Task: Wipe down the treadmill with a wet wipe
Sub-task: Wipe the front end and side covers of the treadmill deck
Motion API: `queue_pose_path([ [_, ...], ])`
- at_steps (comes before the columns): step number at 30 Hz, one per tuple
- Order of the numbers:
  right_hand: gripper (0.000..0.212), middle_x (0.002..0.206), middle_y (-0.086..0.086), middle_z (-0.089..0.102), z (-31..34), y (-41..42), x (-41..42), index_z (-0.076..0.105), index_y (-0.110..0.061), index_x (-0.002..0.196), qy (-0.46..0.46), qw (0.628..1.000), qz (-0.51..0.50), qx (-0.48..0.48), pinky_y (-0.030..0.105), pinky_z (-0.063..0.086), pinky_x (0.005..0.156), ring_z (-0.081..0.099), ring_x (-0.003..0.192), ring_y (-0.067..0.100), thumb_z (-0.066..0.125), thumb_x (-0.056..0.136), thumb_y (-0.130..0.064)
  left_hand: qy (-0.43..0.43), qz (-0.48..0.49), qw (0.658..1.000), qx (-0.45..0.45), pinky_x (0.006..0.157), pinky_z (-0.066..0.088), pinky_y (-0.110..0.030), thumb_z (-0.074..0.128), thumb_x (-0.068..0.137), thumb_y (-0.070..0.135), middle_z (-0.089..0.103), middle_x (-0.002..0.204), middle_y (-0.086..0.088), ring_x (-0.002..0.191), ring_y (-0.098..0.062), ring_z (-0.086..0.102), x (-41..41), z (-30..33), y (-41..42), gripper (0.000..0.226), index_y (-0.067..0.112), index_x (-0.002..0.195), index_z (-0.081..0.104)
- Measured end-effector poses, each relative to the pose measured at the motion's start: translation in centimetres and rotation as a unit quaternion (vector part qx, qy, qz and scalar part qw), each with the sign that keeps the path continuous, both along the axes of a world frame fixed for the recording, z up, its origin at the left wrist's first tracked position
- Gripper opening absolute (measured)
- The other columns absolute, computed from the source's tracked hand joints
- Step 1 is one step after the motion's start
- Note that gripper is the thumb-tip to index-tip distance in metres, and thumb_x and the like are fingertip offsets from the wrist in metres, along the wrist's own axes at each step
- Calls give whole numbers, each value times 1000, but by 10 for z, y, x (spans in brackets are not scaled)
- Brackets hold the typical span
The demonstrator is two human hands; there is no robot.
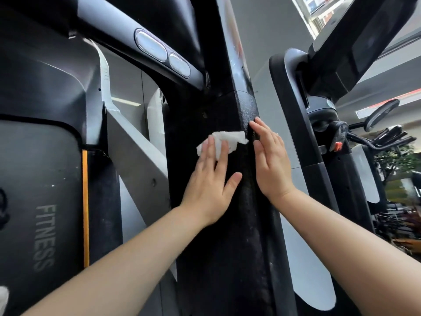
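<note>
Hands flank the treadmill's black upright post (227,224): left hand (210,179) presses a white wet wipe (224,139) flat, fingers straight; right hand (271,160) lies open on the post's right edge. Grey gap beyond. Wipe's lower half is hidden under the fingers.

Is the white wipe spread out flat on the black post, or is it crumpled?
Crumpled. The wet wipe shows folds and bunched edges under the straight fingers of the left hand, which presses it on the black post.
</note>
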State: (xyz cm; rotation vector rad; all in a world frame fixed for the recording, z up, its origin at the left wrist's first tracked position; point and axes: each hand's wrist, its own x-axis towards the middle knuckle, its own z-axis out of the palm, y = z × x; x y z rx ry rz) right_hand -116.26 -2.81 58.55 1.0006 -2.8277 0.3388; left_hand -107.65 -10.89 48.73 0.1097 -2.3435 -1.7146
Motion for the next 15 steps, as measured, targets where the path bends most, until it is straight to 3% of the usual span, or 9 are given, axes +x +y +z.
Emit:
queue_pose_path([
  [3,42,138,-9,42,0,0,1,50,-13,134,4,1000,10,-7,50,29,110,34,126,6,33,95,-16,33,-32,998,-31,114,-10,-27,-4,92,62,-30,152,-7,142,-21,-19,57,-5,46,75,14,148,-16],
  [6,42,143,1,45,0,0,1,49,-13,135,-6,1000,-1,-12,48,27,112,33,127,5,33,95,-14,33,-30,994,-102,112,12,-33,5,98,53,-9,156,-18,142,-33,8,102,-9,83,74,0,149,-1],
  [9,43,143,2,45,0,1,2,50,-13,134,-12,1000,-3,-21,47,26,112,32,127,5,33,95,-14,6,-13,995,-96,112,11,-32,6,100,48,11,154,-24,141,-34,14,95,1,82,68,-1,148,2],
  [11,42,142,3,46,-2,1,0,51,-12,133,-16,999,-2,-33,47,27,111,35,126,6,33,95,-15,3,14,997,-79,114,6,-34,2,100,49,10,153,-25,142,-33,7,70,12,66,68,0,148,-2],
  [13,43,141,-1,46,-3,2,-1,52,-13,132,-26,999,-5,-47,47,26,112,38,127,8,33,94,-18,14,43,998,-40,115,-12,-29,-7,92,58,-13,153,-15,142,-24,-16,38,22,43,71,9,143,-16],
  [15,46,142,-4,45,-2,2,-1,53,-16,132,-46,997,-20,-54,40,21,115,41,131,10,32,91,-16,4,26,1000,-10,110,-21,-20,-2,89,58,-25,150,-6,134,-10,-28,9,27,19,67,16,137,-24],
])
